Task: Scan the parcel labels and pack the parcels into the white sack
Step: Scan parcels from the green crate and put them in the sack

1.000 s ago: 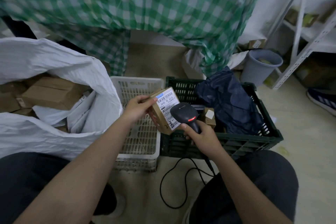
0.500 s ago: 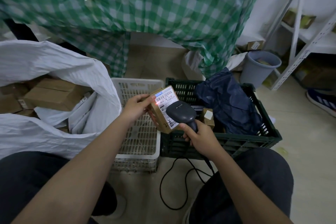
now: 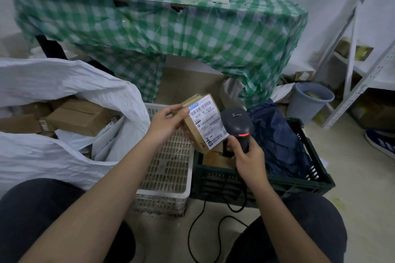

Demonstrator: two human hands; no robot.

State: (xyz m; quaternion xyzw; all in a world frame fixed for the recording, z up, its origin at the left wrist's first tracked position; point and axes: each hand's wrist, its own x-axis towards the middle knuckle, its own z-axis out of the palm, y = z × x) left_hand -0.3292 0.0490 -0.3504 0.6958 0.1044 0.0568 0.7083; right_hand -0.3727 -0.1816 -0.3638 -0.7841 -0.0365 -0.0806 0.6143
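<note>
I have a small cardboard parcel (image 3: 203, 124) in my left hand (image 3: 168, 123), thumb and fingers curled around its left edge, holding it tilted above the gap between the two crates. Its white label (image 3: 206, 123) faces up toward me, with barcodes along the top and some handwriting near the bottom corner.

My right hand (image 3: 245, 156) is wrapped around the grip of a black scanner (image 3: 238, 125), fingers closed tight on the handle. The scanner head sits just beside the right edge of the parcel, with a red light showing on its back. Its black cable (image 3: 205, 228) loops down onto the floor between my knees.

The white sack (image 3: 64, 151) lies open to my left, its rim folded back. Inside I can see several brown boxes (image 3: 74, 119) and some white mailers (image 3: 102, 139) piled together.

Directly below my left hand is a white plastic crate (image 3: 168, 173). Touching its right side is a dark green crate (image 3: 277, 183), which holds a dark blue bag (image 3: 277, 141) and a bit of cardboard under the scanner.

Behind everything stands a desk covered with a green checked cloth (image 3: 171, 34). Off to the right there is a grey bin (image 3: 307, 102) beside white metal shelving (image 3: 363, 66), and the toe of a dark shoe (image 3: 380, 141) at the edge of view.
</note>
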